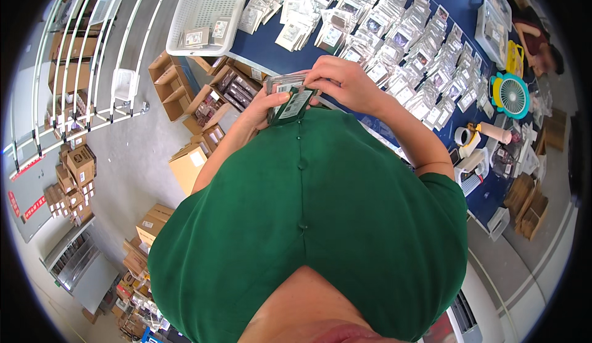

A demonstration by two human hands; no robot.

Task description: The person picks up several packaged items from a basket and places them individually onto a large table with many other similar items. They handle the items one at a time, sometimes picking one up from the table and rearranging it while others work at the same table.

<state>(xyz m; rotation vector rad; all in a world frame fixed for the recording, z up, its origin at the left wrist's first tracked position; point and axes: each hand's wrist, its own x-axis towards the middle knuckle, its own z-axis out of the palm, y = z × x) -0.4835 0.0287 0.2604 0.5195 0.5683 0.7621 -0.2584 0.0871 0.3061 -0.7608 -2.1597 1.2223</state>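
Observation:
My left hand (264, 107) is closed around a small stack of flat packets in clear plastic (292, 100), held close against the front of my shirt. The packets carry white labels, and the top one has a dark green part. At the stack's upper right edge, the fingertips of my right hand (334, 80) pinch or touch a packet; exactly what they grip is too small to tell. Beyond my hands, many similar packets (398, 35) lie in overlapping rows on a blue table (296, 61). A white plastic basket (173, 38) with a few packets stands at the table's left end.
Open cardboard boxes (173, 82) stand on the floor left of the table. To the right are a teal and yellow fan (512, 95), a tape roll (462, 136), a white basket (471, 183) and plastic bins (492, 33). Another person (532, 42) is at the far right. A white tube rack (113, 112) stands left.

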